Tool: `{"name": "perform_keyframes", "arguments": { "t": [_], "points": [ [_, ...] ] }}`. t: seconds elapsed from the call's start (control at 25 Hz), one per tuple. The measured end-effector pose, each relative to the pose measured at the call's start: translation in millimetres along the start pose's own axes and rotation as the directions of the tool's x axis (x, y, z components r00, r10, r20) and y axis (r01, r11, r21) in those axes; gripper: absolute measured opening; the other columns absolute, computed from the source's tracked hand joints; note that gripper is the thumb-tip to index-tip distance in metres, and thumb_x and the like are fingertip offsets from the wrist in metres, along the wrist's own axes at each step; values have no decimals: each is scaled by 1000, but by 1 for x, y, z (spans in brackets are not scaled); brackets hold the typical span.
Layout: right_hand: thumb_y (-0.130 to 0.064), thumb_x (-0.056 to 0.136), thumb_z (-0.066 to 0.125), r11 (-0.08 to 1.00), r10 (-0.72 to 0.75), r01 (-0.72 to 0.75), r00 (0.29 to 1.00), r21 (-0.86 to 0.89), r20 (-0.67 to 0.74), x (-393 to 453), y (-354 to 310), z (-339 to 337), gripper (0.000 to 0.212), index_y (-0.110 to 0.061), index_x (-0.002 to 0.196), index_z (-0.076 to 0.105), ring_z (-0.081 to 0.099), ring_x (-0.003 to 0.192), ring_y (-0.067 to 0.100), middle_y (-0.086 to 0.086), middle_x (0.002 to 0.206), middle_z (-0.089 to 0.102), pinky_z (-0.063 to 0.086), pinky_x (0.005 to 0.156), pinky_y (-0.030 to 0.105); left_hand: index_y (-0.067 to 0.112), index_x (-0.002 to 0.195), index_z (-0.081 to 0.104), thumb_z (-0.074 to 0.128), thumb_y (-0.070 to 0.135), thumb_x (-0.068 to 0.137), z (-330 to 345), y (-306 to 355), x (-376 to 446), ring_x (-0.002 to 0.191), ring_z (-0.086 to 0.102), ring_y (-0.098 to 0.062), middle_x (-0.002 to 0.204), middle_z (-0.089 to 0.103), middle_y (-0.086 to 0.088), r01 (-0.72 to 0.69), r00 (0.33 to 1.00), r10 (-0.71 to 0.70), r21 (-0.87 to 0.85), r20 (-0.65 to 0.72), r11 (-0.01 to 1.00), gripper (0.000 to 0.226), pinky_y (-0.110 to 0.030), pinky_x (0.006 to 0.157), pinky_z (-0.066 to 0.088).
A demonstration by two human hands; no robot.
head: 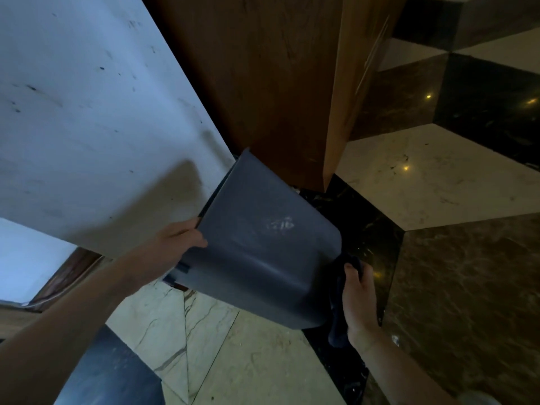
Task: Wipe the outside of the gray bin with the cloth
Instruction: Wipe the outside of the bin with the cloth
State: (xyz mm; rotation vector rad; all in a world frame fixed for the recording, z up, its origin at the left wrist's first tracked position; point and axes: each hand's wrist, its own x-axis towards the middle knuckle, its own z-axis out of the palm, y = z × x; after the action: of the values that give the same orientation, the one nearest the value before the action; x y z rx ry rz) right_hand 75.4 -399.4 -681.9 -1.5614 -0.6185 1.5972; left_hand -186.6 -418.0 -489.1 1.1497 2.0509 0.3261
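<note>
Head view: gray bin (263,249) is held tilted above the floor (251,361), left hand (175,244) gripping its rim, right hand (358,299) pressing the dark cloth (340,314) against its side; wiping seems underway, a whitish smudge (279,225) likely awaits.

Polished marble floor (432,182) in cream, brown and black tiles, wooden cabinet (263,83) standing on it

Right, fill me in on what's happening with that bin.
A person is cleaning a dark gray plastic bin, held tilted above the marble floor beside a wooden cabinet. The left hand grips the bin's edge to steady it, while the right hand presses a dark cloth against its side. A whitish smudge on the facing wall is not yet wiped.
</note>
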Motion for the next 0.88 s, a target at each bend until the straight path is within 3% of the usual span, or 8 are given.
{"name": "perform_keyframes", "arguments": {
  "t": [0.04, 0.12, 0.24, 0.32, 0.4, 0.6, 0.72, 0.88],
  "points": [
    [-32, 100, 46, 1000, -19, 19, 1000, -19, -16, -1, 4, 0, 13, -40, 97, 54, 63, 94, 25, 6, 107, 62, 52, 69, 40, 51, 86, 67, 56, 45, 76, 5, 2, 3, 91, 64, -29, 99, 69, 1, -2, 1000, 2, 0, -6, 1000, 16, -50, 78, 54],
    [-31, 100, 46, 995, -61, 57, 997, -83, -39, 1, 13, 1, 11, -33, 106, 54, 60, 101, 27, 8, 113, 59, 52, 87, 52, 44, 90, 62, 43, 46, 94, 21, 9, 9, 89, 61, -13, 102, 65, 9, -107, 989, 112, 59, -97, 993, 19, -33, 75, 49],
    [-34, 99, 45, 944, -168, 138, 983, -300, -76, 5, 20, 2, 21, -24, 118, 50, 48, 117, 31, 2, 120, 50, 39, 103, 53, 28, 89, 52, 25, 42, 101, 43, 26, 1, 58, 57, 1, 77, 59, 1, -241, 926, 282, 183, -250, 953, 33, -14, 48, 39],
    [-35, 100, 42, 893, -211, 159, 974, -421, -81, 11, 18, 5, 22, -25, 119, 48, 40, 121, 33, 3, 122, 47, 33, 101, 52, 25, 81, 48, 25, 37, 102, 47, 30, -9, 46, 53, 1, 61, 48, 2, -275, 908, 333, 239, -255, 931, 33, -14, 39, 37],
    [-36, 101, 40, 875, -203, 148, 976, -461, -73, 21, 13, 10, 25, -25, 122, 46, 37, 123, 34, 7, 129, 46, 31, 101, 53, 24, 85, 51, 26, 33, 102, 51, 28, -12, 47, 51, -3, 61, 49, 1, -291, 907, 348, 245, -238, 925, 31, -21, 47, 39],
    [-34, 102, 40, 861, -255, 159, 957, -482, -140, 42, 4, 25, 29, -18, 126, 48, 37, 123, 37, 13, 135, 46, 29, 101, 51, 22, 95, 53, 26, 34, 103, 56, 19, -17, 46, 52, 11, 63, 51, 1, -186, 922, 239, 193, -306, 964, 30, -8, 29, 35],
    [-34, 103, 39, 837, -276, 160, 949, -524, -151, 47, -8, 37, 30, -19, 127, 48, 37, 124, 39, 14, 137, 46, 29, 101, 51, 28, 89, 50, 25, 36, 102, 58, 13, -18, 49, 54, 6, 65, 53, 2, -148, 925, 198, 172, -326, 974, 29, -11, 28, 37],
    [-36, 101, 41, 792, -415, 356, 910, -496, -11, 33, -48, 81, 27, -28, 125, 52, 41, 121, 29, 3, 131, 51, 30, 100, 47, 28, 80, 47, 27, 33, 102, 62, 13, -18, 47, 52, 4, 61, 56, 21, -222, 919, 256, 142, -299, 965, 31, -12, 35, 40]
  ]
}}
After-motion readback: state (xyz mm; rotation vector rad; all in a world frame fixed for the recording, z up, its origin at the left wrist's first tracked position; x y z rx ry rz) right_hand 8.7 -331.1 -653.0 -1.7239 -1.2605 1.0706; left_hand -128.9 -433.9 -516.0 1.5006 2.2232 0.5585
